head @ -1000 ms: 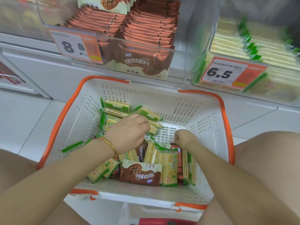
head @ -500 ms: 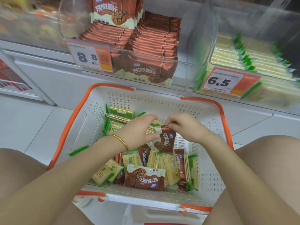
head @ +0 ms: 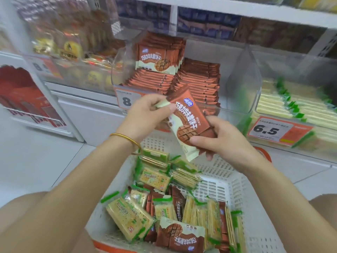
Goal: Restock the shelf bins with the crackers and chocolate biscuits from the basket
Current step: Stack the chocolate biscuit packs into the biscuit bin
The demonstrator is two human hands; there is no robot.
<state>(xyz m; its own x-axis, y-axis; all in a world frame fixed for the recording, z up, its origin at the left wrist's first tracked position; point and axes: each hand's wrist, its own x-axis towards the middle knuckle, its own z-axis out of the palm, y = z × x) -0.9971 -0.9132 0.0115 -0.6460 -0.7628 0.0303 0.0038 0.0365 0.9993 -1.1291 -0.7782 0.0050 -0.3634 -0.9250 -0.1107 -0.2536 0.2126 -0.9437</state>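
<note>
Hovering above the basket [head: 228, 181], near the shelf bin [head: 243, 83], a chocolate biscuit pack [head: 187, 121] is pinched at its ends by the left hand [head: 145, 117] and right hand [head: 225, 137]; light, crinkly, likely brittle, it is best held by the edges.

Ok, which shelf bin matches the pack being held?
The middle bin, price tag 8, stacked with brown chocolate biscuit packs like the held pack; the right bin holds green-edged crackers.

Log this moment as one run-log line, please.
left hand: grips chocolate biscuit pack top | right hand: grips lower end | pack above basket, facing chocolate bin
</note>
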